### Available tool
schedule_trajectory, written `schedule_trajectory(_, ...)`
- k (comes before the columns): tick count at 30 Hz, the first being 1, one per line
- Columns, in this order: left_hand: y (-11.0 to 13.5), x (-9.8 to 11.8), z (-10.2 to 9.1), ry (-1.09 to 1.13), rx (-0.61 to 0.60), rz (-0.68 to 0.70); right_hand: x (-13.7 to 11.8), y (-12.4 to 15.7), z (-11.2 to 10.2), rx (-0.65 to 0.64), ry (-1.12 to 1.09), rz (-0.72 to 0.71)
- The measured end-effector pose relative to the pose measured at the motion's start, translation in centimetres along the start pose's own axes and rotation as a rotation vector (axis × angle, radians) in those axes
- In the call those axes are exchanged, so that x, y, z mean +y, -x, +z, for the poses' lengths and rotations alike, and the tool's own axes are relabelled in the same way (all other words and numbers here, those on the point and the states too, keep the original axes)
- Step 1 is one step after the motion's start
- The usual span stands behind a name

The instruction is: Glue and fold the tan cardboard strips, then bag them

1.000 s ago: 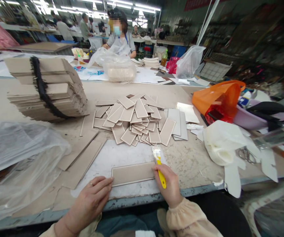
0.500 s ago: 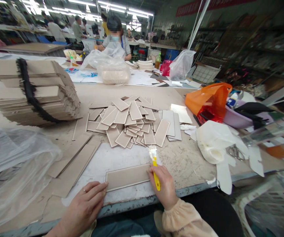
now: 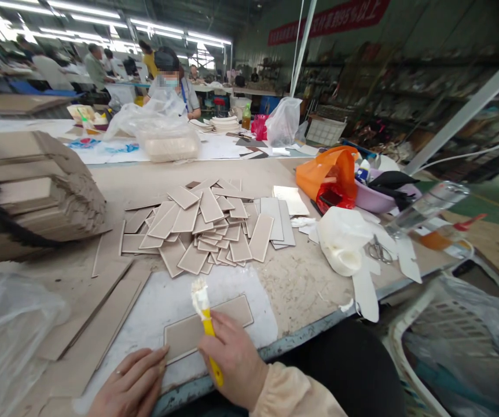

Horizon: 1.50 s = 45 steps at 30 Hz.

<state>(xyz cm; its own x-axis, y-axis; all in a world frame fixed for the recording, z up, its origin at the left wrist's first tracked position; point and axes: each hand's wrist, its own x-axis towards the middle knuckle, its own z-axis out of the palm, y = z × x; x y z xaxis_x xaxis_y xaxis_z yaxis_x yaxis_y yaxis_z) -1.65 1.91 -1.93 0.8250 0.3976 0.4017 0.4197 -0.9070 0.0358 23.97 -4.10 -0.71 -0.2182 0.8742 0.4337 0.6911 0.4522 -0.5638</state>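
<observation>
A flat beige rectangular panel (image 3: 184,336) with a pale border lies near the table's front edge, on a whitish sheet (image 3: 145,307). At its left end rest the fingertips of my left hand (image 3: 130,379), fingers stretched out and close together, thumb hidden. My right hand (image 3: 234,356) is closed round the yellow handle of a brush (image 3: 209,330). White paste coats the bristles, which point away from me above the panel. Just beyond is a loose heap of similar small panels (image 3: 210,205).
Left of me stand a strapped stack of beige boards (image 3: 54,191), loose strips (image 3: 114,324) and clear plastic (image 3: 10,324). To the right are a white plastic jug (image 3: 340,237), scissors (image 3: 378,250) and an orange bag (image 3: 325,174). Another person (image 3: 171,87) sits across the table.
My right hand and the brush have moved left, from the panel's right end to over its middle. My left hand stays at the left end. The view has swung right.
</observation>
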Motion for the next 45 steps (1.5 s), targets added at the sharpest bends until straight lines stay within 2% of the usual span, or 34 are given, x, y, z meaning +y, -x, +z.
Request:
schedule_trajectory(3, -0.4, 0.3, -0.4, 0.007, 0.006, -0.024, 1.4, 0.6, -1.9, 0.035, -0.034, 0.032)
schedule_trajectory(6, -0.8, 0.8, -0.8, 0.031, 0.019, -0.079, 3.6, 1.8, -4.3, 0.086, -0.029, 0.126)
schedule_trajectory(9, -1.4, 1.5, -1.0, 0.052, 0.044, -0.157, 5.2, 3.2, -5.7, 0.102, -0.027, 0.191)
schedule_trajectory(14, -4.6, 3.1, -0.3, 0.075, 0.068, -0.254, 5.7, 3.8, -5.8, 0.096, -0.067, 0.185)
schedule_trajectory(19, -9.8, 4.4, 2.0, 0.169, -0.054, -0.269, 5.7, 3.7, -5.9, 0.11, -0.102, 0.199)
schedule_trajectory(22, -11.5, 4.7, 3.3, 0.228, -0.113, -0.298, 5.9, 3.9, -5.9, 0.12, -0.116, 0.205)
schedule_trajectory(30, -11.5, 4.5, 4.5, 0.308, -0.147, -0.308, 6.2, 4.1, -5.7, 0.118, -0.102, 0.217)
schedule_trajectory(45, -11.5, 4.3, 4.9, 0.364, -0.091, -0.329, 6.3, 3.9, -5.6, 0.117, -0.1, 0.226)
